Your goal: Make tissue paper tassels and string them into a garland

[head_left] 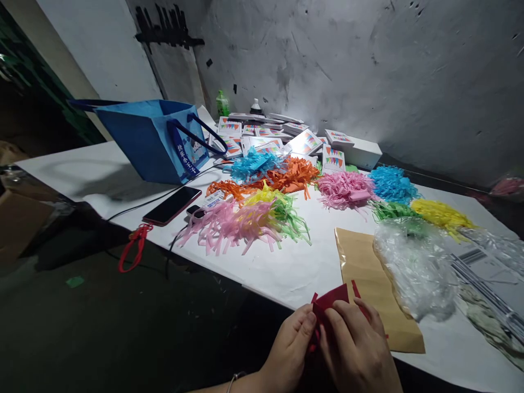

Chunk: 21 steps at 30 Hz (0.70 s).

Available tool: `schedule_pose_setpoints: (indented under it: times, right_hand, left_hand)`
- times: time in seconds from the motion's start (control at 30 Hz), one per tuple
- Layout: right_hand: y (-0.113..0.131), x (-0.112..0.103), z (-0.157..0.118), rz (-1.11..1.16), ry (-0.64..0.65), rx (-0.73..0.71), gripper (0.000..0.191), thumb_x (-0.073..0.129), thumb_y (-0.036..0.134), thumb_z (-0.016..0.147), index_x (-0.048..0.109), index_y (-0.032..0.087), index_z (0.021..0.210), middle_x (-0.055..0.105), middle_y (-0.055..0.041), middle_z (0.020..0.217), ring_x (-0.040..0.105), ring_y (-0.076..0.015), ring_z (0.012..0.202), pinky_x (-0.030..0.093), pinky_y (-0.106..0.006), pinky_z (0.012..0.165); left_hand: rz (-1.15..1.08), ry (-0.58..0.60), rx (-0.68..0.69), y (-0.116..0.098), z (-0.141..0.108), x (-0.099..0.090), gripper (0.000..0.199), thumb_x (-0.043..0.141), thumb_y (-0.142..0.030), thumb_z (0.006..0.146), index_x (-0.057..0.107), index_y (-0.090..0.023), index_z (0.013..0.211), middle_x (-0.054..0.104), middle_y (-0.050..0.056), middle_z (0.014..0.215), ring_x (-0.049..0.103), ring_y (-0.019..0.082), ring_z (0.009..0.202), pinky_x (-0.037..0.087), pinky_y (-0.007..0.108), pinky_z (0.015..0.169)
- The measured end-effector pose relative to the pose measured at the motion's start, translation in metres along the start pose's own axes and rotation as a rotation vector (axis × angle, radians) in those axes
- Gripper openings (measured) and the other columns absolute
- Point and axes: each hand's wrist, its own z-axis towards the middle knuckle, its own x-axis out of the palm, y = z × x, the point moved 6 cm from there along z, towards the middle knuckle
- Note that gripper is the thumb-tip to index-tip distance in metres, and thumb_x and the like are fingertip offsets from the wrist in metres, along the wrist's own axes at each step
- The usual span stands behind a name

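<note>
Dark red paper (333, 296) with thin cut strips is held between both hands at the table's front edge. My left hand (292, 341) is closed on its left side, the thumb pressed against the paper. My right hand (355, 341) has its fingers bent over the right side of the same piece. Part of the paper is hidden behind the fingers. Just behind my right hand lies a brown paper envelope (360, 256), with crumpled clear plastic (415, 267) on its right part.
On the white table (303, 262) lie a pink fringe bundle (233, 221), an orange one (292, 173) and a yellow one (442, 214). A blue bag (139, 142), a phone (172, 206) and several printed boxes (305, 142) stand or lie farther back.
</note>
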Motion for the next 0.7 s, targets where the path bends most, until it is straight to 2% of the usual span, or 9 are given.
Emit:
schedule_pose_setpoints:
  times: [0.1, 0.23, 0.33, 0.47, 0.57, 0.63, 0.7]
  right_hand:
    - [-0.002, 0.001, -0.004, 0.012, -0.02, 0.015, 0.017, 0.054, 0.009, 0.091, 0.061, 0.012, 0.106, 0.071, -0.0117, 0.096, 0.067, -0.022, 0.093, 0.044, -0.047, 0.097]
    - [-0.012, -0.001, -0.004, 0.126, -0.061, 0.165, 0.013, 0.054, 0.012, 0.093, 0.057, 0.015, 0.105, 0.069, -0.0089, 0.094, 0.066, -0.0202, 0.09, 0.051, -0.037, 0.086]
    - [-0.012, -0.001, -0.002, 0.157, -0.08, 0.243, 0.014, 0.052, 0.014, 0.094, 0.055, 0.016, 0.108, 0.068, -0.0086, 0.094, 0.065, -0.0204, 0.088, 0.052, -0.036, 0.083]
    - [-0.001, 0.004, 0.0, -0.002, -0.038, 0.153, 0.033, 0.05, 0.022, 0.096, 0.055, 0.006, 0.124, 0.069, -0.0163, 0.106, 0.066, -0.0255, 0.09, 0.051, -0.041, 0.08]
    - [-0.003, 0.006, 0.0, -0.1, -0.015, 0.146, 0.03, 0.045, 0.018, 0.097, 0.06, 0.008, 0.121, 0.07, -0.0153, 0.104, 0.067, -0.0262, 0.088, 0.05, -0.041, 0.08]
    - [-0.01, 0.003, -0.001, -0.001, -0.028, 0.212, 0.024, 0.042, 0.017, 0.099, 0.063, 0.012, 0.11, 0.07, -0.0109, 0.095, 0.067, -0.0227, 0.082, 0.051, -0.036, 0.076]
    - [-0.02, 0.003, 0.0, 0.234, 0.026, 0.333, 0.022, 0.042, 0.02, 0.099, 0.063, 0.018, 0.1, 0.07, -0.0047, 0.086, 0.067, -0.0176, 0.074, 0.051, -0.029, 0.068]
  left_hand:
    - [0.064, -0.018, -0.001, 0.001, -0.001, -0.003, 0.039, 0.053, -0.047, 0.099, 0.068, -0.015, 0.116, 0.07, 0.01, 0.105, 0.062, 0.022, 0.096, 0.045, 0.033, 0.092]
    - [0.143, -0.026, 0.007, -0.002, -0.001, -0.003, 0.041, 0.05, -0.048, 0.099, 0.069, -0.014, 0.114, 0.07, 0.011, 0.103, 0.062, 0.023, 0.094, 0.046, 0.034, 0.09]
    - [0.232, -0.032, 0.041, -0.009, 0.0, -0.002, 0.041, 0.048, -0.047, 0.1, 0.07, -0.014, 0.112, 0.07, 0.011, 0.106, 0.061, 0.024, 0.099, 0.046, 0.036, 0.094]
    - [0.409, -0.047, 0.116, -0.015, 0.0, -0.003, 0.037, 0.045, -0.043, 0.102, 0.07, -0.016, 0.11, 0.07, 0.01, 0.106, 0.061, 0.023, 0.097, 0.047, 0.034, 0.093]
    - [0.598, -0.053, 0.176, -0.017, -0.001, -0.007, 0.038, 0.041, -0.04, 0.103, 0.071, -0.015, 0.098, 0.07, 0.01, 0.095, 0.062, 0.021, 0.086, 0.05, 0.031, 0.083]
    - [0.734, -0.03, 0.213, -0.018, -0.002, -0.01, 0.037, 0.04, -0.035, 0.103, 0.071, -0.015, 0.102, 0.072, 0.011, 0.097, 0.064, 0.022, 0.088, 0.05, 0.031, 0.084]
    - [0.852, -0.012, 0.262, -0.02, -0.004, -0.015, 0.032, 0.043, -0.027, 0.102, 0.067, -0.016, 0.119, 0.072, 0.013, 0.111, 0.066, 0.023, 0.1, 0.05, 0.032, 0.092]
